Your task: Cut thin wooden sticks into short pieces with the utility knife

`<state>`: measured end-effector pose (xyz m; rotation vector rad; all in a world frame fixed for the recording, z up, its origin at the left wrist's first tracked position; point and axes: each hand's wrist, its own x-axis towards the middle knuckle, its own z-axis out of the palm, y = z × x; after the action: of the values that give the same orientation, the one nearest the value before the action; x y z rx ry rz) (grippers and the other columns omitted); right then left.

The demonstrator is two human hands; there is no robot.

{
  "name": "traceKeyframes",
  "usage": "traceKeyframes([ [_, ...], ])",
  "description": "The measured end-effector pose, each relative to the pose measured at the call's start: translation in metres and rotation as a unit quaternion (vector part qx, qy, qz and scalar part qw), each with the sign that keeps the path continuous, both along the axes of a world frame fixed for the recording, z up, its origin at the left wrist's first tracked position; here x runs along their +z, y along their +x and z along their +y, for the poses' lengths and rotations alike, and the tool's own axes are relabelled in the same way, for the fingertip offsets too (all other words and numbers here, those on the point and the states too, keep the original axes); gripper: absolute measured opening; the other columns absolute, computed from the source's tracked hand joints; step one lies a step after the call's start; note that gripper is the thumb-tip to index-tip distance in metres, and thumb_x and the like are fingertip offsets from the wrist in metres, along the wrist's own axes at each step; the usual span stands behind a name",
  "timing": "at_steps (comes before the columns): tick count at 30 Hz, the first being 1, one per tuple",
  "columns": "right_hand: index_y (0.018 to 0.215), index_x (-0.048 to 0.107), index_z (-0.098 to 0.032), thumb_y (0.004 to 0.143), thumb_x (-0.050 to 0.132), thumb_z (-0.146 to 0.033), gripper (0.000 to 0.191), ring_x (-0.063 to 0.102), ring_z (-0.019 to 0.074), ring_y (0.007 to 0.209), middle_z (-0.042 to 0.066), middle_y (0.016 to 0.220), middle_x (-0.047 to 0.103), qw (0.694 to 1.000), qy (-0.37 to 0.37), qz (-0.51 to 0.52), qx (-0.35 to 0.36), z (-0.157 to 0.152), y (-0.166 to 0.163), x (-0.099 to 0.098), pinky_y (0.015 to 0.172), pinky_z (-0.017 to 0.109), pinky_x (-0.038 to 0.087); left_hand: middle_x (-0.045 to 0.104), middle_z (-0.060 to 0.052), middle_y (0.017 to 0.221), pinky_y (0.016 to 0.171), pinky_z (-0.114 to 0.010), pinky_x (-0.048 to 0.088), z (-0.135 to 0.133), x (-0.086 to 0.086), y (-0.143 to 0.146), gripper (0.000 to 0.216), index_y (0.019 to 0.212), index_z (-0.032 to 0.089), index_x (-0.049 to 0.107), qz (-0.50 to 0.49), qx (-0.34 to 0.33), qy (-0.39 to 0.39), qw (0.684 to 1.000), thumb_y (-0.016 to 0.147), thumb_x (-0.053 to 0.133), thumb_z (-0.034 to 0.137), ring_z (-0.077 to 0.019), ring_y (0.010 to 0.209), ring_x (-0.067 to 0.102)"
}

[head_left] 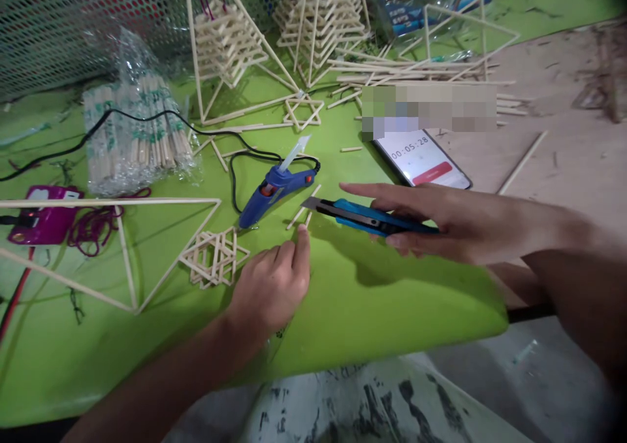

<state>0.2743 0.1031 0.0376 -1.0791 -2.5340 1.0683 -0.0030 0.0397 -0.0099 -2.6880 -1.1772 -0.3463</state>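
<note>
My right hand (441, 224) is closed on a blue utility knife (360, 214), its blade tip pointing left just above two short wooden sticks (304, 213) on the green table (372, 293). My left hand (274, 283) rests on the table with fingers curled; its index finger presses down right by the near ends of those sticks. A blue glue gun (274, 191) lies just beyond, its black cord looping off to the left.
A flat woven stick star (214, 257) and a large stick triangle frame (122, 247) lie left of my left hand. A bag of sticks (134, 136), stacked stick pyramids (230, 44), loose sticks and a phone showing a timer (424, 159) sit farther back.
</note>
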Motion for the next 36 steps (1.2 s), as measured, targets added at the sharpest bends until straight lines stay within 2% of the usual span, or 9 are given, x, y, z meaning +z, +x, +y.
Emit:
traceKeyframes([
  [3,0.145,0.043,-0.028,0.092,0.054,-0.036,0.054,0.065,0.0164,0.09,0.002,0.122,0.065,0.997,-0.071,0.007,0.021,0.006,0.008,-0.003,0.069,0.023,0.052,0.065,-0.004,0.068,0.046,-0.027,0.049,0.002,-0.003,-0.001,0.044,0.123,0.002,0.059,-0.005,0.003,-0.007,1.0,0.079,0.053,0.004,-0.015,0.052,0.059],
  [7,0.138,0.053,-0.022,0.091,0.058,-0.04,0.05,0.056,0.0112,0.062,0.0,0.093,0.071,0.998,-0.052,0.029,-0.027,0.005,0.009,-0.004,0.052,0.022,0.041,0.068,-0.006,0.077,0.049,-0.027,0.051,0.008,-0.002,-0.001,0.045,0.128,0.007,0.057,-0.022,-0.005,-0.046,0.999,0.083,0.051,0.007,-0.0158,0.059,0.062],
  [11,0.127,0.062,-0.02,0.089,0.06,-0.047,0.048,0.06,0.0132,0.069,0.002,0.093,0.072,0.992,-0.01,0.035,-0.124,-0.015,0.007,-0.009,0.057,0.024,0.043,0.071,-0.011,0.093,0.057,-0.029,0.055,0.014,0.005,-0.001,0.046,0.134,0.007,0.053,0.006,-0.033,-0.103,0.994,0.088,0.048,0.009,-0.0182,0.072,0.067],
  [14,0.121,0.065,-0.021,0.087,0.061,-0.05,0.045,0.062,0.0146,0.069,0.003,0.089,0.072,0.977,-0.005,0.011,-0.212,-0.035,0.008,-0.012,0.056,0.025,0.046,0.071,-0.011,0.095,0.059,-0.031,0.057,0.019,0.01,0.001,0.048,0.138,0.008,0.049,0.035,-0.041,-0.131,0.99,0.09,0.048,0.012,-0.0186,0.071,0.067],
  [17,0.127,0.06,-0.022,0.092,0.054,-0.048,0.044,0.066,0.0183,0.075,0.006,0.098,0.072,0.972,0.014,-0.021,-0.236,-0.054,0.01,-0.01,0.059,0.029,0.049,0.071,-0.009,0.09,0.057,-0.031,0.057,0.025,0.01,0.009,0.047,0.137,0.01,0.051,0.037,-0.037,-0.139,0.989,0.091,0.046,0.01,-0.0171,0.064,0.066],
  [22,0.147,0.038,-0.019,0.097,0.044,-0.033,0.052,0.068,0.0219,0.081,0.012,0.109,0.07,0.971,0.06,-0.056,-0.223,-0.079,0.012,-0.009,0.061,0.031,0.048,0.072,-0.014,0.087,0.05,-0.028,0.055,0.036,0.008,0.031,0.046,0.134,0.004,0.053,0.05,-0.055,-0.131,0.989,0.091,0.036,0.001,-0.0176,0.063,0.067],
  [25,0.15,0.033,-0.024,0.097,0.042,-0.029,0.054,0.067,0.0221,0.085,0.012,0.118,0.066,0.968,0.098,-0.06,-0.223,-0.091,0.01,-0.013,0.063,0.031,0.048,0.071,-0.015,0.085,0.047,-0.026,0.054,0.038,0.005,0.04,0.046,0.133,0.0,0.052,0.058,-0.069,-0.111,0.99,0.091,0.034,-0.001,-0.0171,0.062,0.067],
  [30,0.152,0.029,-0.024,0.098,0.037,-0.025,0.054,0.057,0.0156,0.058,0.008,0.093,0.067,0.963,0.134,-0.109,-0.206,-0.1,0.007,-0.023,0.051,0.029,0.039,0.07,-0.016,0.086,0.048,-0.027,0.055,0.037,0.002,0.037,0.045,0.135,-0.003,0.048,0.077,-0.076,-0.065,0.992,0.091,0.036,0.0,-0.018,0.065,0.067],
  [36,0.154,0.023,-0.024,0.097,0.037,-0.023,0.059,0.051,0.0144,0.054,0.005,0.083,0.063,0.96,0.151,-0.101,-0.213,-0.1,0.006,-0.031,0.05,0.029,0.037,0.068,-0.01,0.08,0.05,-0.025,0.055,0.04,-0.002,0.032,0.042,0.133,0.0,0.052,0.051,-0.086,-0.051,0.994,0.093,0.04,0.007,-0.0158,0.064,0.065],
])
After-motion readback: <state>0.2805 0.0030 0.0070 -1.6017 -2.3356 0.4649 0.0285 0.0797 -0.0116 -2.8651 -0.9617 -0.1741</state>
